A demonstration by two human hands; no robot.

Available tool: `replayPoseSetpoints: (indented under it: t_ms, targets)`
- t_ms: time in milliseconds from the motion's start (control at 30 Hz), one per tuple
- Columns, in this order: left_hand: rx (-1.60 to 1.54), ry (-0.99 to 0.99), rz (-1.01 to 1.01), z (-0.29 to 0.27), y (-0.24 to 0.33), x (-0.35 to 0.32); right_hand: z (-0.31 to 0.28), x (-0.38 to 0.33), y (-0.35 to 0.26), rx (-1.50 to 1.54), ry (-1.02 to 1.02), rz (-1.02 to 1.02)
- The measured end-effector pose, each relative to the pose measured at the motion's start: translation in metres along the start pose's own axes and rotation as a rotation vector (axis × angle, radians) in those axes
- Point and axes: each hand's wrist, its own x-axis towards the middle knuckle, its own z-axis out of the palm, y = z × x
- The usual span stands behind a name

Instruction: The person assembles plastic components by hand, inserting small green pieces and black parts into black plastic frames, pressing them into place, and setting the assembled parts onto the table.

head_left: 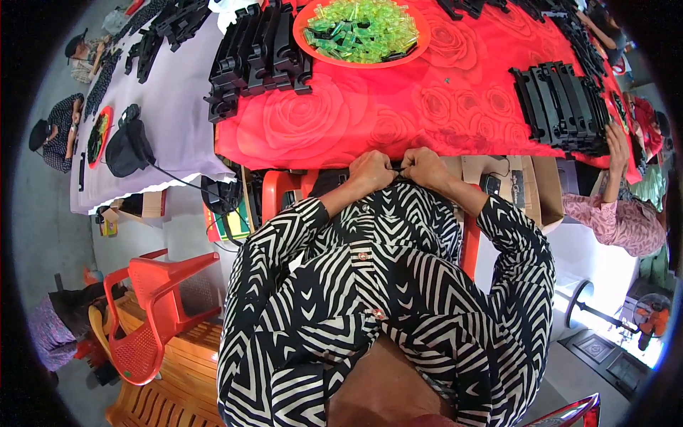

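Note:
My left hand (371, 171) and my right hand (428, 169) are close together just below the near edge of the red table, in front of my body. Both are closed, fingertips pinched toward each other. A small dark thing (398, 173) shows between them, too small and too covered to name. Beyond my hands lies the red rose-patterned tablecloth (341, 128). On it, an orange-red tray (302, 51) is heaped with yellow-green translucent plastic pieces (363, 30). Left of the tray, long black moulded plastic parts (260, 53) lie side by side.
More black parts (562, 107) are lined up at the right, beside a co-worker's hand (617, 148). A black bag (128, 146) sits on the white-covered table (174, 92) at left. Cardboard boxes (548, 188) stand under the red table. A red plastic chair (153, 306) is behind me, left.

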Motion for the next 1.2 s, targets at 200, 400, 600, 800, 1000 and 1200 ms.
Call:
replayPoseSetpoints:
  t_ms: [200,400,600,800,1000,1200]
  targets:
    - [0.044,0.005,-0.023,0.002,0.000,0.004,0.005,0.003,0.000,-0.028,0.039,0.027]
    - [0.017,-0.011,0.019,0.001,-0.010,0.009,0.006,0.005,0.000,-0.057,0.047,0.000]
    - [-0.224,-0.175,0.126,0.010,-0.039,0.030,-0.002,0.015,0.013,-0.023,-0.041,-0.152]
    - [-0.345,-0.217,0.105,0.017,-0.051,0.038,-0.002,0.015,0.012,0.034,-0.054,-0.173]
    - [-0.195,-0.153,0.041,0.005,-0.028,0.024,0.002,0.013,0.013,0.007,-0.037,-0.097]
    - [-0.121,-0.125,0.004,-0.001,-0.015,0.016,0.003,0.010,0.013,-0.013,-0.023,-0.112]
